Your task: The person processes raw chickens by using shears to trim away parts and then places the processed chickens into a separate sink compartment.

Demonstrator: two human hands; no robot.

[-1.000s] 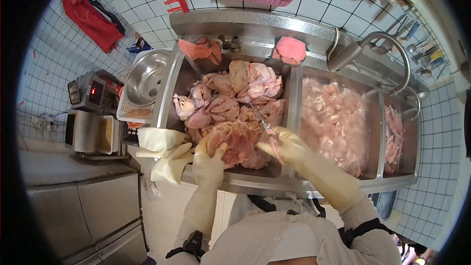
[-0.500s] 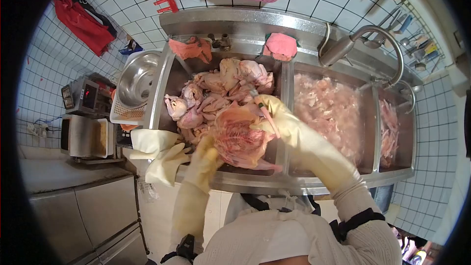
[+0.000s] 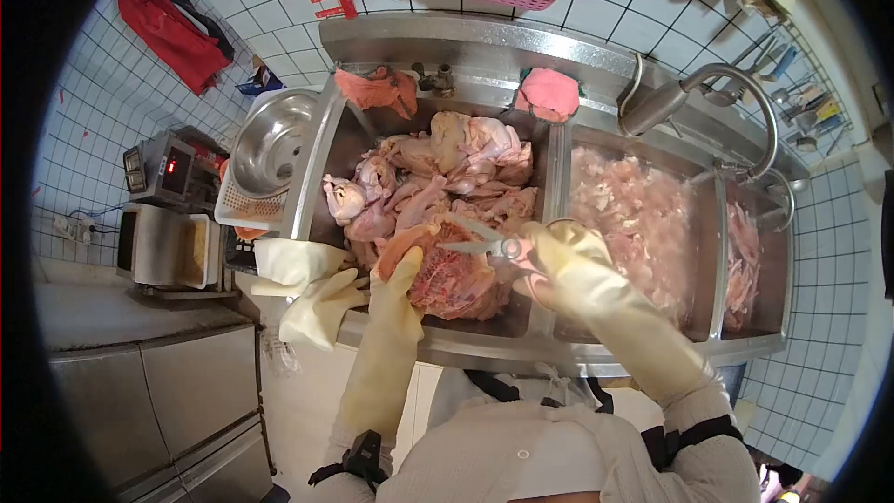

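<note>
My left hand (image 3: pixel 399 291), in a cream rubber glove, grips an opened chicken carcass (image 3: pixel 452 281) by its left side, the red inner ribs facing up. My right hand (image 3: pixel 566 265), gloved alike, holds scissors (image 3: pixel 507 249) with pinkish handles. Their blades are spread apart and point left, over the upper part of the carcass. Behind it, several plucked whole chickens (image 3: pixel 449 142) lie heaped in the left sink basin.
Pale meat pieces (image 3: pixel 629 214) lie in cloudy water in the middle basin, more strips (image 3: pixel 742 256) in the right one. Spare gloves (image 3: pixel 312 289) drape over the front left edge. A faucet (image 3: pixel 694 84) arches at the back right; a steel bowl (image 3: pixel 270 144) stands left.
My right hand has drawn back to the right, and the scissors now show with blades spread. The carcass is turned and sits lower, with my left hand higher on its side.
</note>
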